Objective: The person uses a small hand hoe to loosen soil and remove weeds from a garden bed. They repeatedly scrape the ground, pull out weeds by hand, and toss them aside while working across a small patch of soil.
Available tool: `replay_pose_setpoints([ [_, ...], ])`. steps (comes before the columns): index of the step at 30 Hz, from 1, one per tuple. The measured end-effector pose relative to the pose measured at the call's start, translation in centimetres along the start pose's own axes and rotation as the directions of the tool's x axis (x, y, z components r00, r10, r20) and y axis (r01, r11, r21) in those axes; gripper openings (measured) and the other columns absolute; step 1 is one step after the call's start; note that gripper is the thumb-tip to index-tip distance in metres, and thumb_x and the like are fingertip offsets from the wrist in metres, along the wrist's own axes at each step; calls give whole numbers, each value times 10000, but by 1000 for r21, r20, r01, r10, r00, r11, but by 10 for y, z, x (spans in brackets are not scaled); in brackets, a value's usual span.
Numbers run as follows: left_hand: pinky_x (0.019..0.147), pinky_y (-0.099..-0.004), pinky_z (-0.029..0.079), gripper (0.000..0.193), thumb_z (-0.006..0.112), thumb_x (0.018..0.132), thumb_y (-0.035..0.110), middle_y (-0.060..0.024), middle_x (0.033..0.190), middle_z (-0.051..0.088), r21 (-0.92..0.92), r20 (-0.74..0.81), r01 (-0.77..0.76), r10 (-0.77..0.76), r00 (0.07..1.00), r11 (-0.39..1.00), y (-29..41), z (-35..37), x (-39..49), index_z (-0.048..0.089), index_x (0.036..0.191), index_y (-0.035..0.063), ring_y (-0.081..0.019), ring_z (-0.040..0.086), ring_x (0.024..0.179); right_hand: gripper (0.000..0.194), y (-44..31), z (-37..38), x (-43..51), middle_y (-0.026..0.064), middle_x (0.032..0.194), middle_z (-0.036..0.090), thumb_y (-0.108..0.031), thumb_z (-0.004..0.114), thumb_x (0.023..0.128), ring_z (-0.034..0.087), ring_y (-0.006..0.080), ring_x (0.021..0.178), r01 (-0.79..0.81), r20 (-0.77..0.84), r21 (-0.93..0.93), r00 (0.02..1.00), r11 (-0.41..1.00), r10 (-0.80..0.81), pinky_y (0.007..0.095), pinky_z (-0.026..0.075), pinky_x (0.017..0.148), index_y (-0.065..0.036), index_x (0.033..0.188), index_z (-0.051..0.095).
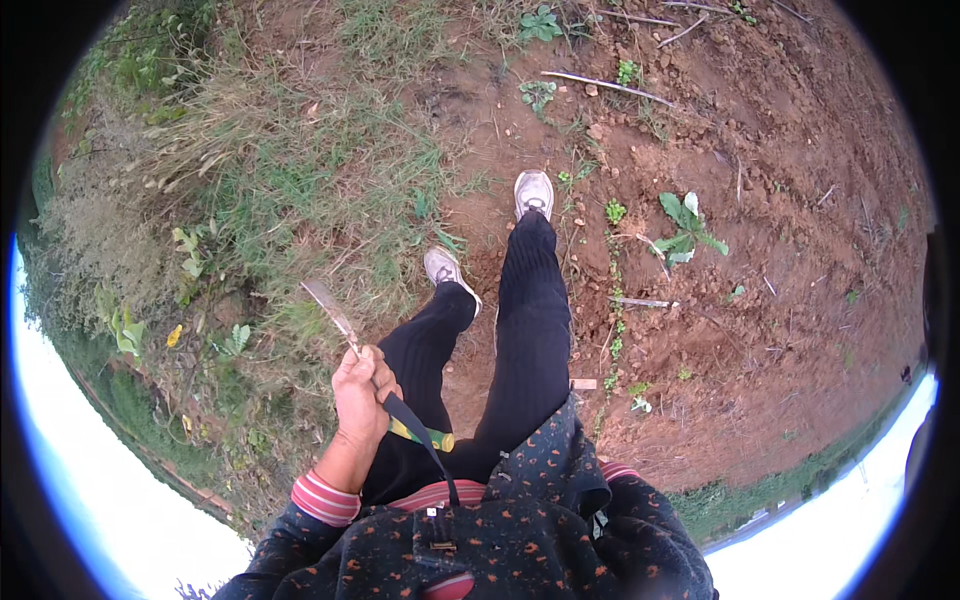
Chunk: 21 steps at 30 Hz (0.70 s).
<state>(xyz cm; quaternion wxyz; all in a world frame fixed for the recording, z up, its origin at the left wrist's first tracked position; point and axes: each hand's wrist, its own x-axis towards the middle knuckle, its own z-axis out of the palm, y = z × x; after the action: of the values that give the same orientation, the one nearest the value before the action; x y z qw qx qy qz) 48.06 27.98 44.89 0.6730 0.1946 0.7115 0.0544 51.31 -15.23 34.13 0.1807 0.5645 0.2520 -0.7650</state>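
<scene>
My left hand (361, 394) is closed around a narrow hand tool with a worn metal blade (328, 309), which points up and to the left over the grass. Below the fist a yellow and green piece (436, 437) shows against my thigh; whether it is the tool's handle cannot be told. A dark strap (421, 433) runs from beside this hand down to my waist. My right hand is out of view; only the striped cuff of that sleeve (619, 470) shows at my side, partly behind the jacket.
My shoes (533, 196) stand on bare reddish soil. Dry and green grass (300, 172) covers the left side. To the right, a broad-leaved plant (686, 231) grows in loose earth, with a creeping vine (616, 300), dry sticks (607, 86) and a flat piece (583, 384) nearby.
</scene>
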Motion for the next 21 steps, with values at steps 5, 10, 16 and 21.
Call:
replay_pose_setpoints([
  [5,393,-216,256,203,527,930,258,39,568,319,-64,116,-48,56,992,997,13,47,46,451,830,99,-67,290,428,296,-1,-62,30,178,1039,647,-214,520,818,606,285,1038,10,29,-4,1000,1000,-10,405,496,861,-43,1007,670],
  [10,406,-224,273,191,503,940,247,15,599,336,-109,138,0,15,990,994,0,79,118,447,859,83,-76,295,450,294,17,-101,62,181,1032,648,-213,526,811,607,289,1035,5,78,-52,997,999,-1,405,494,862,-40,999,671],
  [16,413,-218,253,153,473,953,200,23,569,321,-83,186,-12,27,982,996,21,81,205,467,874,70,-69,279,447,290,39,-149,113,185,1023,649,-211,533,803,607,294,1032,-15,94,-97,995,995,24,405,493,862,-38,990,672],
  [21,459,-201,276,137,443,955,177,33,645,337,154,316,-357,297,901,921,69,108,310,464,907,50,-58,284,506,288,56,-193,157,188,1016,650,-210,539,797,608,298,1029,-7,89,-145,996,989,20,406,491,862,-35,982,673],
])
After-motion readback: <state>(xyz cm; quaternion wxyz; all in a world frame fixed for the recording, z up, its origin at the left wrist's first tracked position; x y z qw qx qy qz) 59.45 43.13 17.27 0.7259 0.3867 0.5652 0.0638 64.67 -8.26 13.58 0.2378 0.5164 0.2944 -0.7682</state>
